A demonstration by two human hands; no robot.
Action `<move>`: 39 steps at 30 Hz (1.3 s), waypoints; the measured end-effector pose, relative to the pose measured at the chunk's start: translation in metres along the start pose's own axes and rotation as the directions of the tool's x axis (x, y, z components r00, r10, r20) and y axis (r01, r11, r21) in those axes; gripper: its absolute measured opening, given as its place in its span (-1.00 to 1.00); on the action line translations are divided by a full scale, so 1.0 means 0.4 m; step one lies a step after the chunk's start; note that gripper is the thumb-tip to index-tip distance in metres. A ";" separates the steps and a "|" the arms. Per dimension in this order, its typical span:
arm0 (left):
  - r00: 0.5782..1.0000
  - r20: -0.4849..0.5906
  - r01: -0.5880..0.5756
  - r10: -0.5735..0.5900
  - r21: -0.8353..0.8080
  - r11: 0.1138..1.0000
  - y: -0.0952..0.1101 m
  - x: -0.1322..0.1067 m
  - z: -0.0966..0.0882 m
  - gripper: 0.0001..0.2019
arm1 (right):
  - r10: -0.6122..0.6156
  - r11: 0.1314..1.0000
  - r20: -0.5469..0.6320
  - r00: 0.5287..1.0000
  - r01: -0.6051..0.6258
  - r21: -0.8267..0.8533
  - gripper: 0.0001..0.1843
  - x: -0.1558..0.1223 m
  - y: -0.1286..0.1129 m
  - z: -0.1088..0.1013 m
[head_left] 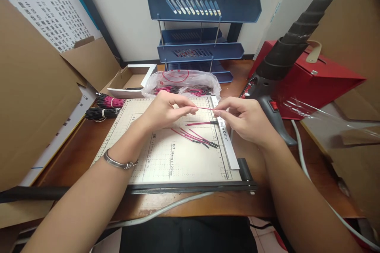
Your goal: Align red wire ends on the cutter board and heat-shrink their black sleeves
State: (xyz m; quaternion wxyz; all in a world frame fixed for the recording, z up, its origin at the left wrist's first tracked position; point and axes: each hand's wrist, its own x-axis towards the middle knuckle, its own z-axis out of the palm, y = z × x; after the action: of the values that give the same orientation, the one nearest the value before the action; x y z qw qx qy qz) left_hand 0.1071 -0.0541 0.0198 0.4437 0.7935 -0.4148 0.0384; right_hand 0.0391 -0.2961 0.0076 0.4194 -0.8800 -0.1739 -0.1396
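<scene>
Both hands hold one thin red wire (204, 108) level above a paper cutter board (166, 158). My left hand (166, 110) pinches its left end between thumb and fingers. My right hand (243, 118) pinches the right end, just over the cutter's blade arm (227, 138). Several more red wires with black tips (197, 136) lie loose on the board under my hands. A silver bracelet (118, 163) circles my left wrist.
A clear bag of red and black wires (182, 83) lies behind the board. Bundled wires (105, 106) rest at the left. A heat gun (276, 71) and red box (314, 83) stand at the right, a blue tray rack (202, 31) behind, cardboard boxes (32, 87) on both sides.
</scene>
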 end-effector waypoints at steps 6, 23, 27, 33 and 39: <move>0.999 0.030 -0.021 0.022 -0.037 0.999 -0.008 0.001 -0.004 -0.91 | -0.016 1.000 0.021 1.000 0.016 0.015 -0.82 0.002 0.012 -0.004; 0.999 0.030 -0.025 0.024 0.042 0.999 -0.006 -0.002 -0.007 -0.89 | 0.021 0.999 0.014 1.000 -0.020 -0.041 -0.80 0.001 0.011 0.000; 0.999 0.025 -0.028 0.026 0.061 0.998 -0.011 -0.002 -0.006 -0.90 | 0.030 0.999 0.000 1.000 -0.030 -0.045 -0.79 0.000 0.011 0.000; 0.998 0.059 0.008 -0.014 0.094 0.996 -0.009 -0.007 -0.007 -0.86 | 0.050 0.998 0.048 0.998 -0.049 -0.030 -0.82 0.000 0.016 -0.004; 0.995 0.086 0.028 -0.050 0.235 0.972 -0.018 -0.008 -0.011 -0.69 | 0.001 0.987 0.162 0.987 0.025 -0.159 -0.87 0.009 0.021 -0.005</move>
State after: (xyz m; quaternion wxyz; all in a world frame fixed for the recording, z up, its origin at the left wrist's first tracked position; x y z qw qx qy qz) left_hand 0.1114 -0.0472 0.0163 0.3284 0.8492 -0.4115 0.0417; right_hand 0.0455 -0.3020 0.0046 0.3308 -0.9182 -0.2010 -0.0840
